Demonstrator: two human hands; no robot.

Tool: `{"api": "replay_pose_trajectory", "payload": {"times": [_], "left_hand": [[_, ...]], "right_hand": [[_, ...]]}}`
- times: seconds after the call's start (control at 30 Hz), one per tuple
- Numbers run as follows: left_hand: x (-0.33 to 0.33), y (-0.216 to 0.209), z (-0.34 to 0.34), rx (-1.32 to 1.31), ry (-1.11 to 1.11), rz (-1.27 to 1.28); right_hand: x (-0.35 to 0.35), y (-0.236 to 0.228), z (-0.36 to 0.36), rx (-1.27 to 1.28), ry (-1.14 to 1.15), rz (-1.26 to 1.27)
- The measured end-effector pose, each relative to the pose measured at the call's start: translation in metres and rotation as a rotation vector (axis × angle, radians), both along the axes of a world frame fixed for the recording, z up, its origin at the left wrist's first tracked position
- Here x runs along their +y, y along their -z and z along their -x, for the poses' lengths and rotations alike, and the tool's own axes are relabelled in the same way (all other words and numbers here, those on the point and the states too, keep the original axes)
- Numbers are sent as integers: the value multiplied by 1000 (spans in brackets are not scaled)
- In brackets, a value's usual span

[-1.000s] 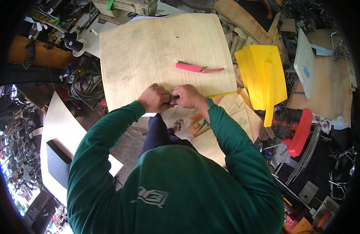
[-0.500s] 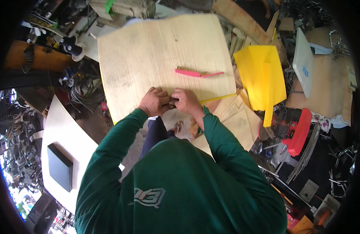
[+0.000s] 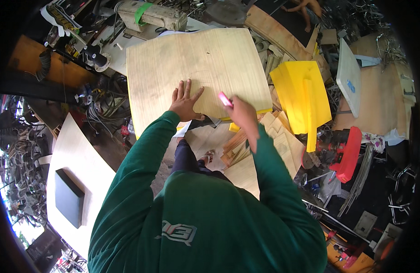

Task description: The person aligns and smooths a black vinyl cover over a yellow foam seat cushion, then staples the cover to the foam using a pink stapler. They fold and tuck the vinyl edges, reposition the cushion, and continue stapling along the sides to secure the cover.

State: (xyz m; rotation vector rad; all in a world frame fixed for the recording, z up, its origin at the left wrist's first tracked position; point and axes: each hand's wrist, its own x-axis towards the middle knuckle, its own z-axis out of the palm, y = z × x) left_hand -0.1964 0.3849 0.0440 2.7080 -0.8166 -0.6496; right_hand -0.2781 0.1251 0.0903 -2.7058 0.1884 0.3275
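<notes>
Two hands worked at one pale plywood sheet (image 3: 196,59) that lay flat in the middle of the cluttered workshop. One hand, the left hand (image 3: 186,102), rested palm-down on the sheet near its lower edge, all five fingers spread open and gripping nothing. Its partner, the right hand (image 3: 239,113), hovered over the sheet's lower right part with its fingers closed around one pink pencil-like tool (image 3: 225,98), whose tip stuck out up and to the left toward the wood. A faint curved line showed on the sheet just above the left hand; whether the tip touched the wood could not be told

One yellow foam block (image 3: 301,86) sat just beside the sheet's right edge, and a thin yellow strip showed under the sheet's lower right corner. One red plastic piece (image 3: 347,154) lay further right, well apart from the hands. Several short wood offcuts (image 3: 246,145) were stacked below the sheet's lower edge, near the right forearm. One larger white board (image 3: 78,168) with one dark rectangular panel (image 3: 68,198) in it lay at the lower left, apart from the sheet

Most of the sheet's upper surface was bare, while tools and cables (image 3: 101,109) crowded its left and top edges closely
</notes>
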Motion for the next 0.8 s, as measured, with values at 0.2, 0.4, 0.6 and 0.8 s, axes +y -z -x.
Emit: {"api": "replay_pose_trajectory", "payload": {"times": [0.2, 0.4, 0.6, 0.8], "left_hand": [[0, 4, -2, -28, -13, 4], [1, 3, -4, 1, -10, 3], [2, 6, -7, 36, -14, 24], [3, 8, -5, 38, -15, 60]], "right_hand": [[70, 24, 99, -84, 139, -553], [107, 47, 90, -77, 166, -373], [118, 52, 87, -94, 138, -205], [121, 48, 84, -6, 151, -113]]}}
